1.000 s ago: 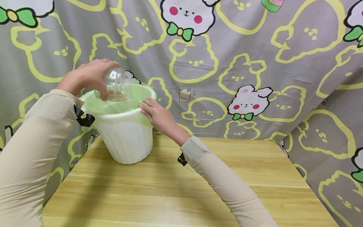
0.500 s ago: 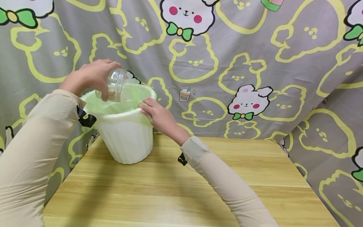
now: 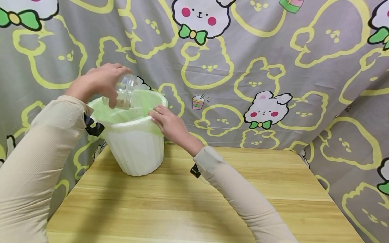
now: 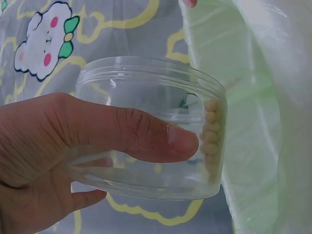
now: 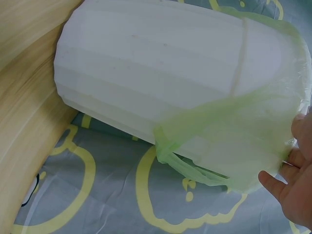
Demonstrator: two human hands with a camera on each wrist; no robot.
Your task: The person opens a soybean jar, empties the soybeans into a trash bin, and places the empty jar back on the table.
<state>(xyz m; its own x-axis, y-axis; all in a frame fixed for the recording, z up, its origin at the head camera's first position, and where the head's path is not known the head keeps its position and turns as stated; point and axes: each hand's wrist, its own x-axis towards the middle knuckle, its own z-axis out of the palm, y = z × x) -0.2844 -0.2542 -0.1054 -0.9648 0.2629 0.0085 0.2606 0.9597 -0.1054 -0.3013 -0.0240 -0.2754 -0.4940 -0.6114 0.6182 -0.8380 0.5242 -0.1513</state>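
Observation:
In my left hand (image 3: 98,82) I hold a clear jar (image 3: 127,88) on its side, mouth tipped down over a white trash bin (image 3: 136,148). My thumb lies along the jar in the left wrist view, where a small row of pale round beans (image 4: 211,129) rests against its lower wall. A light green bag (image 5: 219,131) lines the bin and folds over its rim. With my right hand (image 3: 165,121) I grip the bin's near right rim through the bag. The bottom of the bin's inside is hidden.
The bin stands upright at the far left corner of a wood-grain table (image 3: 194,202). A grey cartoon-print cloth (image 3: 209,54) hangs close behind and beside the table.
The beans in the jar have become far fewer, having poured out over the bin. My left hand has shifted slightly right with the jar. My right hand stays on the rim.

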